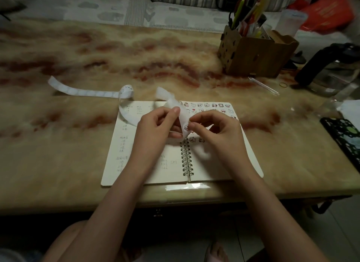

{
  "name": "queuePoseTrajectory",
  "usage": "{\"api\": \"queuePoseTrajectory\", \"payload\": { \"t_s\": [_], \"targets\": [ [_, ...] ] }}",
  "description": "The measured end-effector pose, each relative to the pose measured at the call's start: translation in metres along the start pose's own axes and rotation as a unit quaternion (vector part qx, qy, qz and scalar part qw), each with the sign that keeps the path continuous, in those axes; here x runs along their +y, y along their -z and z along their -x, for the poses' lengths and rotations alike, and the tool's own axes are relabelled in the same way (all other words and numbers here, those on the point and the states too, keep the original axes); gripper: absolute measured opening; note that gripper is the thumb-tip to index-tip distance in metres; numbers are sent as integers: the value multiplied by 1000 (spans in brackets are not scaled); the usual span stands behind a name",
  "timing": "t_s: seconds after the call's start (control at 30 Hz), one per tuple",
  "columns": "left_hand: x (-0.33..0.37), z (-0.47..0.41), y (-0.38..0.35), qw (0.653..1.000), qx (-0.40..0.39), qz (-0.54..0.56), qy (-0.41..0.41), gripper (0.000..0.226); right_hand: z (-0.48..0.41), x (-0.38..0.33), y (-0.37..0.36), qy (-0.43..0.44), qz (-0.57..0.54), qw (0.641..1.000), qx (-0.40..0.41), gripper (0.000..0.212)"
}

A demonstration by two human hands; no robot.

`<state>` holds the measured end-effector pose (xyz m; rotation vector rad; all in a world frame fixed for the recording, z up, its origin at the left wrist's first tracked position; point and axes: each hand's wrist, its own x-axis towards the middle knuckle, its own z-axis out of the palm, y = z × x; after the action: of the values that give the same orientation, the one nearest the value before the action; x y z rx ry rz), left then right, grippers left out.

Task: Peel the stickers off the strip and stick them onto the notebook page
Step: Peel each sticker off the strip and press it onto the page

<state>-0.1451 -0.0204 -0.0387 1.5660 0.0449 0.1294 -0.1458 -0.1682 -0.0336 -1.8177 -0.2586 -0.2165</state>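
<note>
peel step in hand. the left hand (157,123) has its fingers curled round the long white paper sticker strip (87,91), thumb on top, and holds a short stretch of it up over the open cream-paged spiral-bound notebook (214,170). the right hand (214,129) is closed in a thumb-and-forefinger pinch at the edge of a small round cartoon sticker (186,126) on that stretch. can't tell whether the edge has lifted off the backing yet, since the fingers cover it. the rest of the strip trails far and left across the marbled beige and red-brown tabletop (136,57). it loops once just beyond the notebook's far left corner, and the spent part lies flat, running out to the left. the right page already carries rows of small cartoon stickers (210,105) along its far edge, with a shorter row beside the wire spine, partly hidden under the hands. so i judge the task well under way, not near done, with most of the page bare. next move, as i read it: the left hand keeps the backing taut, and the right hand rolls the sticker off at a low angle so it doesn't tear or fold on itself. then it goes to the next free spot in the short row and gets pressed flat. the exact free slot is hidden by the hands.
</note>
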Motion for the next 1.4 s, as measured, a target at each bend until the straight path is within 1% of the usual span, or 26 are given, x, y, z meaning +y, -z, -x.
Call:
{"api": "queuePoseTrajectory", "payload": {
  "t_s": [0.07,0.2,0.37,0.5,0.67,0.83,0.97,1.03,1.1,1.17,1.2,1.27,1.33,1.4],
  "targets": [
    [0,1,0,1000,-17,-10,-2,27,-1,1,1,-2,-9,1000,10,11],
    [1,3,1,999,-45,-29,-6,12,-1,1,2,0,2,1000,14,13],
    [1,3,2,998,-53,-32,-18,12,-1,1,2,0,10,1000,10,14],
    [0,2,2,998,-51,-31,-15,11,-2,2,2,-4,13,1000,3,13],
    [-1,2,1,998,-41,-35,-12,9,-2,5,2,-13,48,999,-8,9],
    [-3,2,0,999,-22,-30,13,9,-1,7,1,40,115,992,-23,8],
    [-1,1,1,999,-19,-5,29,13,0,4,3,53,108,992,-31,6],
    [-1,0,2,999,-18,-3,27,14,1,1,5,23,67,997,-33,7],
    [-2,0,2,1000,-13,-14,24,14,-2,0,11,-33,26,999,-19,7],
    [-3,0,2,999,-7,-27,21,14,-6,3,22,-94,9,996,-3,5],
    [-4,0,2,999,-5,-31,21,15,-8,4,28,-125,5,992,-3,2],
    [-5,-1,2,999,-3,-34,23,15,-10,7,39,-177,11,984,-11,4],
    [-5,-1,2,999,-6,-34,26,14,-11,8,47,-202,22,979,-9,3],
    [-5,0,2,999,-6,-32,27,14,-10,8,52,-209,44,977,-3,4]
  ]
}}
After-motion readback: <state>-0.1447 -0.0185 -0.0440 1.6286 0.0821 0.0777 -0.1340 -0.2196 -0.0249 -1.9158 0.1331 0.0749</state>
